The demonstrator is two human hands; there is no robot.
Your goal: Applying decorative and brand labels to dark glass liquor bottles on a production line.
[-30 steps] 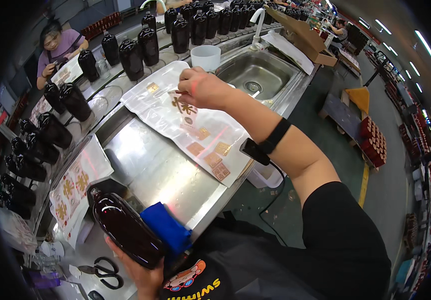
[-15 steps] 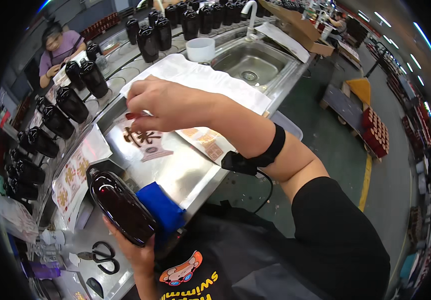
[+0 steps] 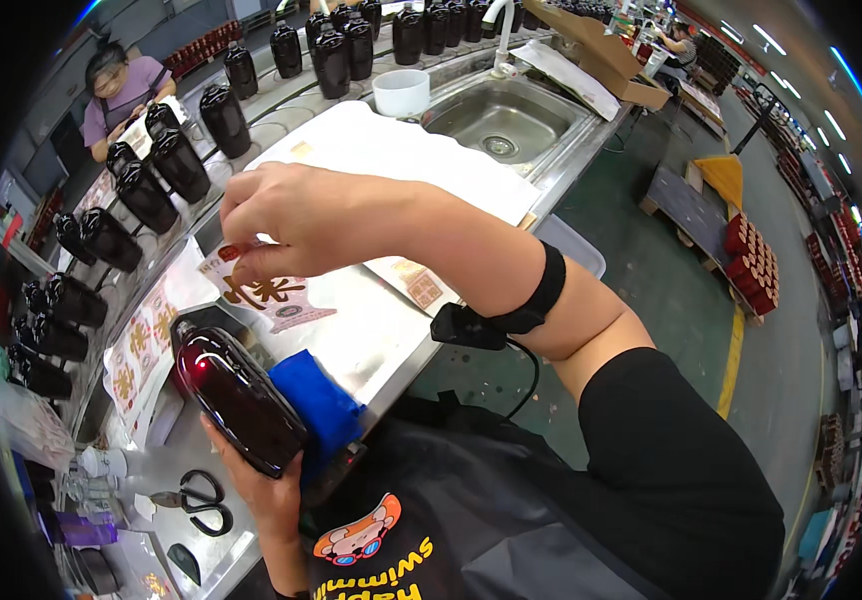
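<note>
My left hand (image 3: 263, 490) is wrapped around the lower part of a glossy dark red bottle (image 3: 241, 400), which lies tilted with its neck pointing up and left. Above the metal worktop, my right hand (image 3: 286, 215) pinches the edge of a thin decal (image 3: 286, 308) with gold-brown lettering and pink patterns. A folded blue cloth (image 3: 319, 400) rests against the bottle's right side. Left of the bottle lie sheets of similar decals (image 3: 139, 350). Another printed decal sheet (image 3: 411, 280) is partly covered by my right forearm.
Dark bottles (image 3: 179, 165) line the curved conveyor at the left and back. A white bowl (image 3: 401, 93) stands beside a steel sink (image 3: 501, 125). Black-handled scissors (image 3: 206, 505) lie at the lower left. A person in purple (image 3: 131, 95) works across the conveyor.
My right hand has shifted left, carrying the decal toward the bottle's neck. The bottles on the conveyor have changed position. My left hand keeps its hold, with the bottle moved slightly.
</note>
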